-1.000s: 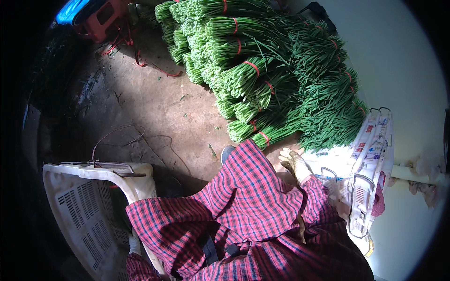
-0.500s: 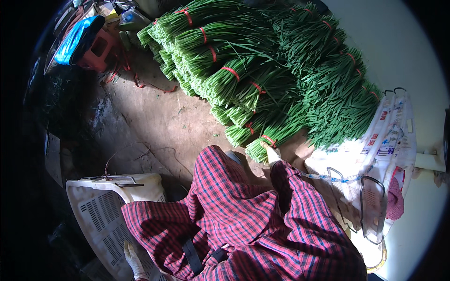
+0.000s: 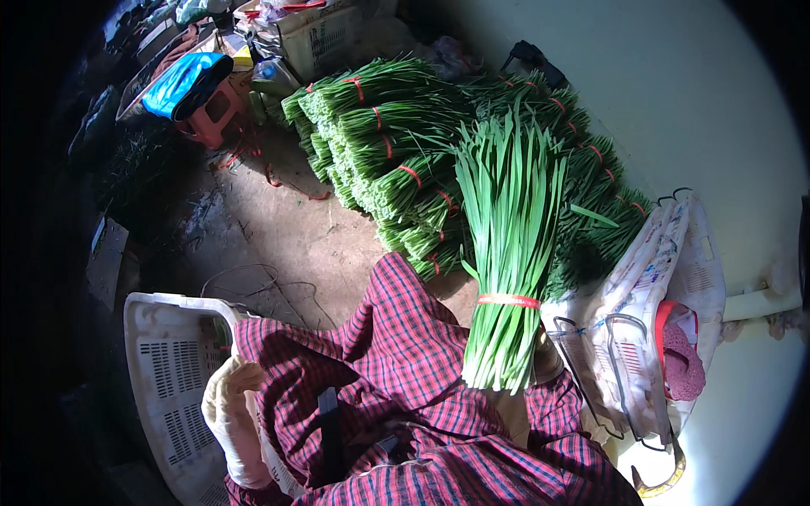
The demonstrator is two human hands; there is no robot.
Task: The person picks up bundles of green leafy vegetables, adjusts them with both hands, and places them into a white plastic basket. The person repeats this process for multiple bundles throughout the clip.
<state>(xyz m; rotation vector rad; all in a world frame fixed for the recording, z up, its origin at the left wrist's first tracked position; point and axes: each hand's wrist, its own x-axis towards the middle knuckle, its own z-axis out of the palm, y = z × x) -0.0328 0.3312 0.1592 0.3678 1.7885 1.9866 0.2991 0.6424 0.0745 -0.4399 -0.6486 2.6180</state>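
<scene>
My right hand (image 3: pixel 542 342), mostly hidden behind the stalks, holds up a bunch of garlic chives (image 3: pixel 510 253) tied with a red band (image 3: pixel 509 301). Its pale cut ends point toward me and its green leaves away. My left hand (image 3: pixel 229 411), in a pale glove, is raised beside the white plastic crate (image 3: pixel 169 371) at my left. Its fingers are loosely bent, with nothing seen in them. Beyond the held bunch lies a pile of tied chive bunches (image 3: pixel 354 143), cut ends facing left.
A white perforated basket (image 3: pixel 616 363) stands at my right by the pale wall, a pink cloth (image 3: pixel 682 363) in it. A red stool (image 3: pixel 211 118) with a blue bag (image 3: pixel 187 84) is at far left. Thin wire (image 3: pixel 278 282) lies on the floor. Another crate (image 3: pixel 325 38) stands behind.
My right hand has lifted a chive bunch from the near end of the pile and brought it toward me. My left hand has risen beside the crate. The view has shifted.
</scene>
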